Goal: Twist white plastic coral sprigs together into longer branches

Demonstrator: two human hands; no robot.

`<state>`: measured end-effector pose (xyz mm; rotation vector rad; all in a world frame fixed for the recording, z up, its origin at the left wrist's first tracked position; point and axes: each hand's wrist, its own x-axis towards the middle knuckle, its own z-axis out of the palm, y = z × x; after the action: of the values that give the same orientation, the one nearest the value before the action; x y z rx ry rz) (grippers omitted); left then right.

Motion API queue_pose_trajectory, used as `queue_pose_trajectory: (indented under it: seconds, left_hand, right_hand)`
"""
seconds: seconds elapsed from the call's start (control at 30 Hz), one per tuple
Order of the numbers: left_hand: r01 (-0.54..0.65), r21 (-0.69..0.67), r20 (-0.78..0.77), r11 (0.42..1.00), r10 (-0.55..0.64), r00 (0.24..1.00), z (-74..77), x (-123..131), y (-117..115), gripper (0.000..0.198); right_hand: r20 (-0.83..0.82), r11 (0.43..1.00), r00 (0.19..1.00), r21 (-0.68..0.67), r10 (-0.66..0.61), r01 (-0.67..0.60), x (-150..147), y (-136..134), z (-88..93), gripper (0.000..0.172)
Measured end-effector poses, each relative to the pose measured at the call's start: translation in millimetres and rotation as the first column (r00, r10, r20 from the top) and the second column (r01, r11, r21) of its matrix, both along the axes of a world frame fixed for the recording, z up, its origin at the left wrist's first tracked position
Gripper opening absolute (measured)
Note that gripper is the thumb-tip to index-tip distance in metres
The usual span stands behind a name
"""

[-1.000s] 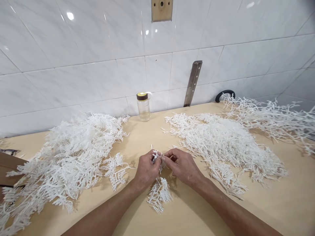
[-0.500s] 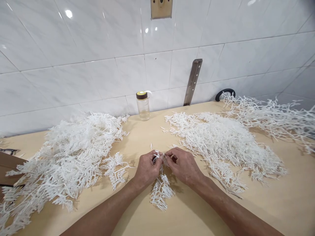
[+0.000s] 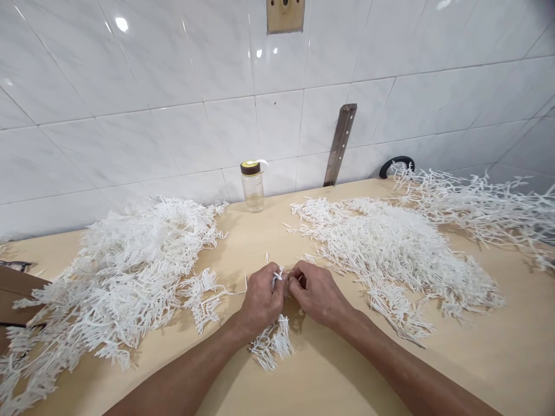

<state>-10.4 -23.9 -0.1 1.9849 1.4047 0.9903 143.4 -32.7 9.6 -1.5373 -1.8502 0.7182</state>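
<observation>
My left hand (image 3: 262, 297) is closed around a white branching plastic sprig (image 3: 280, 341). One tufted end of it pokes out above the thumb, and the rest dangles below the hand over the table. My right hand (image 3: 318, 292) is pinched against the left fingertips, apparently on part of the same sprig; the exact grip is hidden by the fingers. A loose sprig (image 3: 203, 294) with a long stem lies just left of my left hand. To the right of my right hand spreads a heap of small white pieces (image 3: 390, 248).
A large pile of white sprigs (image 3: 143, 271) covers the table's left side. Longer bare white branches (image 3: 481, 202) lie at the far right. By the tiled wall stand a clear bottle (image 3: 252, 190) and a metal strip (image 3: 340, 144). A brown box (image 3: 19, 297) sits at the left edge.
The dangling end of the sprig has swung left and now hangs partly behind my left wrist. Both hands have stayed nearly in place, with the left turned slightly.
</observation>
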Motion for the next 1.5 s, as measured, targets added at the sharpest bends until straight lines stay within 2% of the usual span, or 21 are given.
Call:
queue_pose_trajectory:
  seconds: [0.13, 0.2, 0.3, 0.43, 0.53, 0.6, 0.63, 0.73, 0.8, 0.97, 1.1, 1.23, 1.37, 1.5]
  left_hand:
    - [-0.007, 0.031, 0.031, 1.0, 0.006, 0.999, -0.1, -1, 0, 0.025]
    - [0.0, 0.046, 0.067, 0.999, -0.003, 0.998, 1.6, -2, -1, 0.025]
    - [-0.005, 0.038, 0.124, 0.999, 0.0, 0.992, 5.1, -3, -3, 0.025]
    - [-0.005, -0.104, 0.24, 0.995, 0.03, 0.97, 6.1, -3, 0, 0.03]
    - [0.001, -0.154, 0.299, 0.988, 0.045, 0.953, 3.4, -4, 4, 0.034]
    - [0.008, -0.159, 0.308, 0.987, 0.042, 0.95, 1.5, -4, 5, 0.034]
    - [0.011, -0.161, 0.31, 0.987, 0.04, 0.95, 0.8, -4, 5, 0.034]
    - [0.018, -0.179, 0.314, 0.984, 0.04, 0.948, -0.4, -4, 5, 0.035]
    - [0.019, -0.186, 0.312, 0.982, 0.041, 0.949, -0.7, -4, 5, 0.035]
    - [0.003, -0.182, 0.268, 0.983, 0.047, 0.962, 0.4, -3, 5, 0.033]
    - [0.001, -0.169, 0.217, 0.986, 0.036, 0.976, 2.6, -2, 4, 0.029]
    - [-0.009, -0.1, 0.126, 0.995, 0.022, 0.992, 3.6, -1, 2, 0.023]
    - [-0.014, -0.05, 0.105, 0.999, 0.019, 0.994, 3.1, -1, 1, 0.021]
    - [-0.034, -0.028, 0.109, 0.999, 0.037, 0.993, 2.1, -2, 0, 0.023]
  right_hand:
    - [-0.172, 0.986, 0.984, -0.165, -0.047, 0.018, -3, 2, -3.0, 0.009]
    - [-0.236, 0.977, 0.967, -0.207, -0.096, 0.047, 1, 6, -6.7, 0.008]
    - [-0.223, 0.971, 0.952, -0.164, -0.211, 0.176, 14, 13, -10.7, 0.009]
    - [-0.195, 0.951, 0.931, -0.096, -0.307, 0.294, 31, 20, -7.9, 0.012]
    - [-0.145, 0.939, 0.933, 0.047, -0.33, 0.34, 35, 20, -2.8, 0.019]
    - [-0.129, 0.948, 0.949, 0.103, -0.286, 0.3, 33, 18, 0.0, 0.023]
    - [-0.136, 0.965, 0.963, 0.089, -0.232, 0.245, 31, 17, 0.9, 0.024]
    - [-0.217, 0.999, 0.976, -0.047, -0.029, 0.019, 21, 11, 1.4, 0.03]
    - [-0.262, 0.992, 0.965, -0.113, 0.025, -0.057, 15, 8, 0.3, 0.03]
    - [-0.26, 0.989, 0.965, -0.146, -0.024, -0.014, 9, 7, -2.9, 0.025]
    - [-0.238, 0.995, 0.971, -0.1, -0.033, 0.01, 9, 5, -4.4, 0.022]
    - [-0.146, 0.999, 0.989, -0.033, -0.031, 0.027, 9, 4, -4.2, 0.02]
    - [-0.074, 1.0, 0.997, 0.028, -0.006, 0.008, 9, 3, -1.5, 0.022]
    - [-0.063, 0.999, 0.997, 0.032, 0.039, -0.037, 6, 3, 1.6, 0.022]
